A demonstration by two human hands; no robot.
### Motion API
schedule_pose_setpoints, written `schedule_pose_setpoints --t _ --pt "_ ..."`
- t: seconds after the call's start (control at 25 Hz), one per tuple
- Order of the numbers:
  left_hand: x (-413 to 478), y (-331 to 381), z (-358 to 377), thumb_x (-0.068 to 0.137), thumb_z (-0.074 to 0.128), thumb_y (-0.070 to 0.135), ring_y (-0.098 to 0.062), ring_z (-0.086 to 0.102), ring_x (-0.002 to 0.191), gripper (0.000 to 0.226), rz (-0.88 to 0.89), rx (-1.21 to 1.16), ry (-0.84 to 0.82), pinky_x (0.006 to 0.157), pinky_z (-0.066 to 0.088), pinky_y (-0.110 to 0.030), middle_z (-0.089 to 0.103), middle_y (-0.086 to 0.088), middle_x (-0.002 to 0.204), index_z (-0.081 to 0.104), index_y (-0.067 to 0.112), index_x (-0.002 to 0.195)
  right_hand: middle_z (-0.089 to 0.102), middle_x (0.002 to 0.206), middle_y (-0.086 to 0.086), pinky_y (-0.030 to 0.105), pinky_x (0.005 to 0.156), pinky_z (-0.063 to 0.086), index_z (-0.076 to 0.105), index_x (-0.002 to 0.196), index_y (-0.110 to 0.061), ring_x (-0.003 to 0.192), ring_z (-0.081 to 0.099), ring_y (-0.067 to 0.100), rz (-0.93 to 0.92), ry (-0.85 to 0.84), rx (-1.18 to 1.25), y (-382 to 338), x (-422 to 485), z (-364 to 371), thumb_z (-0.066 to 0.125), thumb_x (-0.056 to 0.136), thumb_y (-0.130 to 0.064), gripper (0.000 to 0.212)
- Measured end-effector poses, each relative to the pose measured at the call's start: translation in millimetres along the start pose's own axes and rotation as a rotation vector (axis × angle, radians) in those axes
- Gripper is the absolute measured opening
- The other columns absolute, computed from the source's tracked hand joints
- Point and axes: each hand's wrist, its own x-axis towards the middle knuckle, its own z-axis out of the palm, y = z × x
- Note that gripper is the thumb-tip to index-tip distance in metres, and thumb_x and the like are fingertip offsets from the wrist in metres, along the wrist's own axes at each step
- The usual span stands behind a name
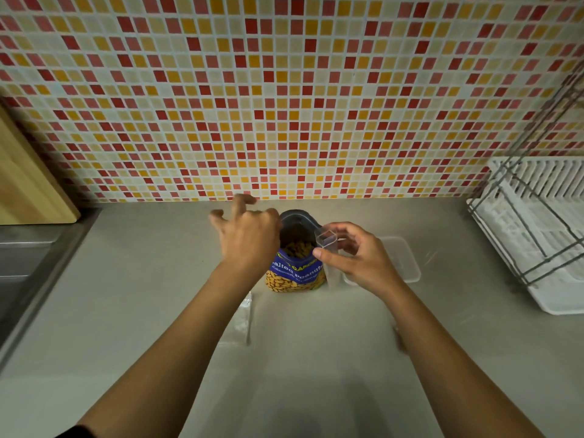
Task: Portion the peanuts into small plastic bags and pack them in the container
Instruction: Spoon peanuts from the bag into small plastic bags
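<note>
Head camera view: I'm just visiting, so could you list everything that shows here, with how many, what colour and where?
peanut bag: one, blue with a clear window of peanuts, standing open at the middle of the counter
small plastic bag: one, clear, held open beside the peanut bag's mouth
spare plastic bags: a flat clear pile, count unclear, on the counter in front of the peanut bag
container: one, clear plastic, right of the peanut bag, partly behind the hand
counter: one, grey
cutting board: one, pale wood, leaning at the far left
sink: one, steel, left edge
dish rack: one, white with grey wire, far right
tiled wall: red, orange and cream mosaic, behind the counter
left hand: fingers spread, at the peanut bag's mouth
right hand: pinching the small plastic bag
</note>
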Motion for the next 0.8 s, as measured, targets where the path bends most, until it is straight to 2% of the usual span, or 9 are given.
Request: schedule_pose_setpoints --t 0.08,0.12,0.24,0.28,0.44,0.52,0.6,0.72,0.8 --pt "0.7 7.3 8.1 0.093 0.046 0.030 -0.020 0.037 0.129 0.024 -0.046 -0.058 -0.145 0.102 0.026 -0.055 0.060 -0.004 0.113 0.065 0.020 0.105 0.065 0.111 -0.006 0.023 0.080 0.053 0.058 0.115 -0.023 0.102 0.060 0.009 0.000 0.004 -0.003 -0.5 0.0 1.6 0.076 0.072 -0.035 0.048" --pt "4.7 7.2 12.5 0.092 0.047 0.028 -0.022 0.044 0.121 0.022 -0.096 -0.131 -0.178 0.102 0.029 -0.056 0.061 -0.005 0.108 0.066 0.019 0.099 0.065 0.111 -0.006 0.022 0.079 0.053 0.058 0.116 -0.023 0.102 0.060 0.009 0.002 0.006 -0.001 -0.7 -0.3 2.5 0.076 0.072 -0.036 0.049" --pt "18.0 -0.1 21.3 0.089 0.047 0.021 -0.024 0.058 0.087 0.022 -0.236 -0.382 -0.191 0.093 0.042 -0.055 0.063 -0.006 0.083 0.062 0.018 0.073 0.065 0.112 -0.006 0.022 0.078 0.053 0.057 0.116 -0.024 0.103 0.060 0.009 0.016 0.006 0.007 -0.1 -1.4 3.3 0.077 0.071 -0.037 0.051" --pt "19.4 -1.3 21.6 0.088 0.048 0.020 -0.024 0.059 0.083 0.021 -0.262 -0.448 -0.198 0.091 0.045 -0.054 0.064 -0.006 0.081 0.060 0.019 0.071 0.065 0.112 -0.006 0.023 0.078 0.053 0.057 0.116 -0.024 0.103 0.059 0.009 0.018 0.004 0.008 -0.3 -1.8 3.2 0.077 0.071 -0.037 0.050" --pt "18.4 -2.2 20.2 0.090 0.051 0.018 -0.022 0.060 0.091 0.017 -0.358 -0.714 -0.225 0.084 0.052 -0.043 0.068 -0.007 0.094 0.068 0.015 0.088 0.065 0.111 -0.007 0.021 0.076 0.052 0.058 0.115 -0.024 0.102 0.059 0.008 0.013 0.006 0.016 -2.0 -3.1 2.4 0.077 0.071 -0.037 0.050" --pt "16.1 -4.5 16.0 0.092 0.051 0.017 -0.018 0.057 0.091 0.019 -0.390 -0.884 -0.217 0.067 0.050 -0.026 0.065 -0.007 0.098 0.068 0.009 0.097 0.065 0.109 -0.009 0.019 0.074 0.051 0.057 0.114 -0.026 0.101 0.059 0.006 0.010 0.000 0.019 -2.8 -4.6 2.0 0.077 0.070 -0.038 0.049" --pt "14.1 -7.7 11.8 0.093 0.052 0.019 -0.016 0.055 0.089 0.019 -0.426 -0.988 -0.189 0.058 0.042 -0.019 0.063 -0.006 0.097 0.066 0.007 0.098 0.064 0.108 -0.011 0.017 0.073 0.049 0.057 0.115 -0.026 0.102 0.059 0.007 0.011 -0.002 0.029 -2.3 -6.1 0.7 0.077 0.071 -0.037 0.049" --pt "12.9 -11.5 8.6 0.094 0.051 0.022 -0.015 0.052 0.091 0.023 -0.476 -1.077 -0.149 0.058 0.039 -0.021 0.062 -0.005 0.096 0.066 0.005 0.101 0.063 0.110 -0.010 0.010 0.070 0.045 0.055 0.117 -0.024 0.103 0.057 0.005 0.008 0.055 0.068 -2.9 -7.5 -1.0 0.076 0.071 -0.033 0.051" --pt "14.0 -13.7 7.2 0.095 0.050 0.022 -0.015 0.050 0.096 0.025 -0.504 -1.136 -0.146 0.070 0.039 -0.028 0.061 -0.003 0.098 0.065 0.004 0.104 0.060 0.112 -0.009 0.004 0.063 0.044 0.054 0.119 -0.023 0.101 0.054 0.001 -0.004 0.117 0.081 -5.3 -7.3 -3.0 0.077 0.072 -0.031 0.053"
